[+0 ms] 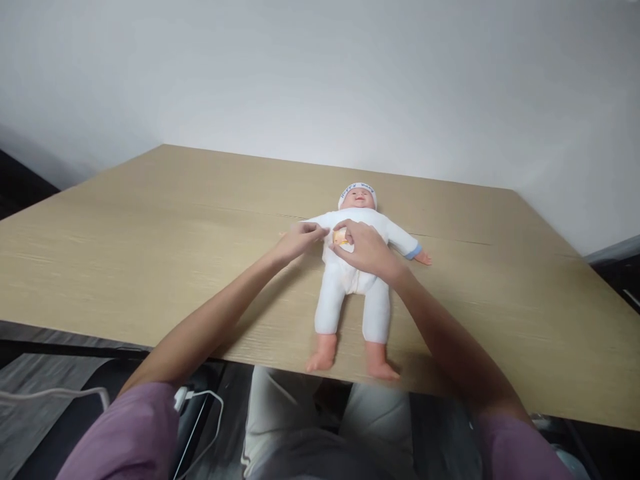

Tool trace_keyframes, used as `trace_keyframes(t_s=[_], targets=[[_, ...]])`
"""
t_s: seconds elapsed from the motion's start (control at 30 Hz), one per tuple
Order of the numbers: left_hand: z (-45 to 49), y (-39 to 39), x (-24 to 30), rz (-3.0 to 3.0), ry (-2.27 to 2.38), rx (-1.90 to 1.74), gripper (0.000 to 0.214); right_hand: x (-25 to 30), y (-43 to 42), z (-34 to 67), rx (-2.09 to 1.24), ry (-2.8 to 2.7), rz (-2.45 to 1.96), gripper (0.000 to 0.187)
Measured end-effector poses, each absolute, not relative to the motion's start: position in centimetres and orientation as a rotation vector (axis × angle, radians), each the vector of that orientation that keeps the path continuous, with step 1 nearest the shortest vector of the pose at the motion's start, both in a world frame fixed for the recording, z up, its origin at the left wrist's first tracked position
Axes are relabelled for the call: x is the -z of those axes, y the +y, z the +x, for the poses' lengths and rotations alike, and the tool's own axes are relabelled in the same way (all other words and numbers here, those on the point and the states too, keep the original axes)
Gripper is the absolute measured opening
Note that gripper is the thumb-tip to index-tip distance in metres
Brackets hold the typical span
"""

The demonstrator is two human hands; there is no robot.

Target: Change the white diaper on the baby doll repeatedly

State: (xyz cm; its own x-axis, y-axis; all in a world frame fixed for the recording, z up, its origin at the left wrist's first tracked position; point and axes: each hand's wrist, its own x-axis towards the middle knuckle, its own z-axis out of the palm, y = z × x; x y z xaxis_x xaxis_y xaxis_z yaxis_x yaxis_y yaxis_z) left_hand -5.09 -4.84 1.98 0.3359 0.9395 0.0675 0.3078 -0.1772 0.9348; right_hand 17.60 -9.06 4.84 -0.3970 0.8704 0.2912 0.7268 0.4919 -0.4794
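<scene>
A baby doll (354, 218) in a white outfit with a blue cuff lies on its back, head away from me and bare feet near the table's front edge. White material with a frilled edge, perhaps a diaper, covers its crotch. My left hand (303, 240) is at the doll's side by the waist, fingertips pinched together; whatever is between them is too small to make out. Over the belly, my right hand (367, 250) has thumb and forefinger apart around an orange patch (340, 237). Its fingertips touch the doll's front there, and the hand hides part of the waist.
The doll lies on a wood-patterned table (175, 247) that meets a plain pale wall (320, 80) behind. Below the front edge are my legs (280, 413), a dark chair at the left and a white cable (217, 417).
</scene>
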Motion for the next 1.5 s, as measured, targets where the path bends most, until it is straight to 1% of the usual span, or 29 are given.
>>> trace_keyframes(t_s=[0.07, 0.1, 0.17, 0.27, 0.4, 0.5, 0.6, 0.7, 0.8, 0.87, 0.93, 1.0, 1.07, 1.1, 1.2, 1.3, 1.37, 1.5], targets=[[-3.0, -4.8, -2.3, 1.657, 1.046, -0.838, 0.049, -4.7, -8.9, 17.5, -0.379, -2.219, -1.298, 0.038], [-2.1, -4.9, -2.3, 1.645, 0.996, -0.819, 0.047, -4.6, -8.8, 17.4, -0.376, -2.202, -1.306, 0.04], [-1.2, -5.0, -1.9, 1.626, 0.907, -0.832, 0.048, -4.3, -8.5, 17.3, -0.385, -2.155, -1.348, 0.037], [-1.3, -4.9, -0.5, 1.63, 0.85, -0.979, 0.051, -4.0, -8.2, 17.5, -0.439, -2.088, -1.393, 0.034], [-2.2, -4.6, 1.9, 1.763, 0.955, -1.141, 0.05, -4.0, -8.2, 18.0, -0.54, -2.027, -1.363, 0.036], [-2.4, -4.2, 2.9, 1.799, 0.994, -1.13, 0.044, -4.0, -8.1, 18.2, -0.554, -2.008, -1.363, 0.035], [-2.2, -3.8, 2.9, 1.799, 1.013, -1.076, 0.043, -4.0, -7.7, 18.1, -0.515, -1.989, -1.351, 0.038], [-2.1, -4.4, 2.1, 1.815, 1.115, -1.128, 0.04, -4.5, -8.2, 18.2, -0.386, -1.94, -1.278, 0.039], [-2.5, -7.0, 0.6, 1.879, 1.145, -1.251, 0.034, -5.2, -11.2, 18.7, -0.242, -1.898, -1.201, 0.033], [-3.1, -9.9, -0.7, 2.036, 1.057, -1.273, 0.031, -5.2, -14.5, 19.5, -0.26, -1.936, -1.153, 0.021], [-3.8, -12.9, -1.8, 2.275, 0.932, -1.092, 0.03, -4.7, -18.1, 20.6, -0.382, -2.049, -1.092, 0.012], [-4.3, -15.3, -2.2, 2.433, 0.832, -0.758, 0.031, -3.5, -20.7, 21.9, -0.505, -2.16, -1.079, 0.009], [-4.5, -16.4, -2.0, 2.448, 0.838, -0.535, 0.035, -2.2, -21.9, 22.9, -0.523, -2.182, -1.166, 0.005], [-4.5, -16.5, -1.8, 2.428, 0.879, -0.5, 0.038, -1.6, -21.8, 23.3, -0.494, -2.166, -1.238, 0.003], [-3.8, -15.5, -0.9, 2.394, 1.033, -0.535, 0.041, -0.9, -20.5, 23.6, -0.401, -2.111, -1.42, 0.012], [-2.7, -14.0, -0.2, 2.398, 1.126, -0.609, 0.048, -1.0, -19.1, 22.9, -0.363, -2.104, -1.471, 0.022], [-2.2, -13.4, 0.2, 2.39, 1.151, -0.639, 0.05, -0.8, -18.8, 22.3, -0.338, -2.104, -1.477, 0.022], [-2.1, -13.1, 0.9, 2.366, 1.129, -0.653, 0.05, 0.6, -19.2, 21.9, -0.222, -2.121, -1.436, 0.013]])
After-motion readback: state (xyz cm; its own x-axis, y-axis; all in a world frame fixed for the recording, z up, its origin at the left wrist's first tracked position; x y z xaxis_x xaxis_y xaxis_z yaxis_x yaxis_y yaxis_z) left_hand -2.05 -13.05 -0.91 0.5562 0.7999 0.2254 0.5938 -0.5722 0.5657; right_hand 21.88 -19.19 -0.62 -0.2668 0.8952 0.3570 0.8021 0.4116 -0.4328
